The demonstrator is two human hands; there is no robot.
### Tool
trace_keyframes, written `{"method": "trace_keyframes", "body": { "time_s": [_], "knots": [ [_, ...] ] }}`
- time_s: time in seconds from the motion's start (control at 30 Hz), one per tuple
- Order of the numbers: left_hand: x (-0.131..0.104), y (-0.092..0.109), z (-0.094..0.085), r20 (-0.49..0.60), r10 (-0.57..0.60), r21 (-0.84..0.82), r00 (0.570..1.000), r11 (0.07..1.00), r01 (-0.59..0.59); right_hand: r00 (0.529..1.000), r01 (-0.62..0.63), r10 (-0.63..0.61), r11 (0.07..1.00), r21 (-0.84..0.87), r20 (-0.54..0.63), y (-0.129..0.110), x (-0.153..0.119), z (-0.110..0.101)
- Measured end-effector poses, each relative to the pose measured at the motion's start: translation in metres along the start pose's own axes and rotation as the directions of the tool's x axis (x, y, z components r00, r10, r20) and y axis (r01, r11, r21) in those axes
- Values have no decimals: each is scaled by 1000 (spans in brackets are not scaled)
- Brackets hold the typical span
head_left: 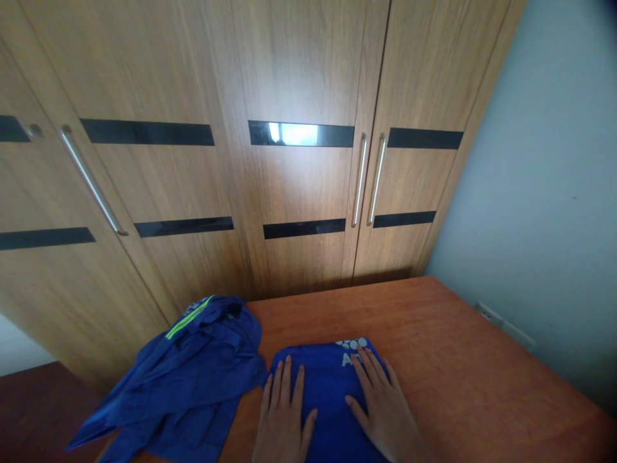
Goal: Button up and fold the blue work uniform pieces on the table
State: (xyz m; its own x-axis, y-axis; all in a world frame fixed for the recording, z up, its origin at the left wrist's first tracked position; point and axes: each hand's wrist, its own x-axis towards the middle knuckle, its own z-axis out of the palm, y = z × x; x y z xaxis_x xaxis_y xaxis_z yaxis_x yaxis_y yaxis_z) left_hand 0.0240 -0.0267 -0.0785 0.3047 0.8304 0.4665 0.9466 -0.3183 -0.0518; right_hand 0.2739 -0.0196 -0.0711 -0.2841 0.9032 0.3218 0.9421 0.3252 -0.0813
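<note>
A folded blue garment (330, 399) with white print near its far right corner lies flat on the wooden table. My left hand (284, 415) rests palm down on its left side, fingers stretched out. On its right side lies my right hand (383, 405), also flat with fingers apart, covering part of the white lettering. The garment's near edge runs out of view at the bottom. To the left of my left hand is a crumpled dark blue jacket (193, 386) with a bright yellow-green stripe, part of it hanging over the table's left edge.
Beyond the reddish-brown table (463, 360) stands a wooden wardrobe (299, 186) with long metal handles and black strips. A pale wall (540, 167) rises at the right, with a socket (489, 314) low down near the table's edge.
</note>
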Motion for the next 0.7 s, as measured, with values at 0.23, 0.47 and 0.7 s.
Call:
{"method": "trace_keyframes", "body": {
  "time_s": [0.23,0.47,0.7],
  "knots": [
    [-6,1,-11,145,102,-127,984,988,-84,995,63,-62,998,-8,82,20,17,-15],
    [0,11,-4,134,61,-172,989,984,-37,996,-83,84,996,-20,27,-34,-13,2],
    [32,24,-2,215,27,-278,976,960,34,996,-92,91,996,-3,-23,-4,-1,8]
  ]
}}
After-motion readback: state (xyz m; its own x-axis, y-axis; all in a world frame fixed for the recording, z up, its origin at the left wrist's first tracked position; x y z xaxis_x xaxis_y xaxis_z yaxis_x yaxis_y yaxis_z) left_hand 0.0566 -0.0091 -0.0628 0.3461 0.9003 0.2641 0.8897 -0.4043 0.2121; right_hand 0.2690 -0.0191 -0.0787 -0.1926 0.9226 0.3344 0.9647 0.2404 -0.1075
